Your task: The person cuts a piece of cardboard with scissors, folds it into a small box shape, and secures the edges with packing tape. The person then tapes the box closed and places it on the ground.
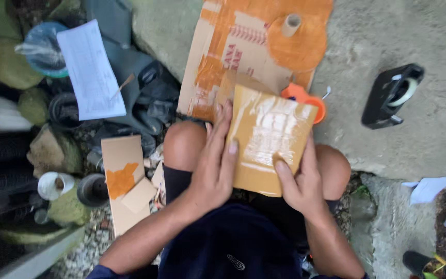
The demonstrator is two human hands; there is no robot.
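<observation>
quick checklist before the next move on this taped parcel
1. Left hand flat on parcel: ok.
2. Right hand gripping the parcel's lower edge, thumb on top: ok.
3. Parcel resting over the knees, steady: ok.
4. Tape covers the top face: ok; underside cannot tell.
5. Tape dispenser on the concrete to the right, apart from both hands: ok.
6. Orange scissors mostly hidden behind the parcel: cannot tell if open or closed.

The person is wearing a dark navy shirt with a small oval logo on the front and dark shorts ending above the bare knees. The left hand (213, 168) and right hand (299, 182) are showing bare forearms, no gloves or rings.
</observation>
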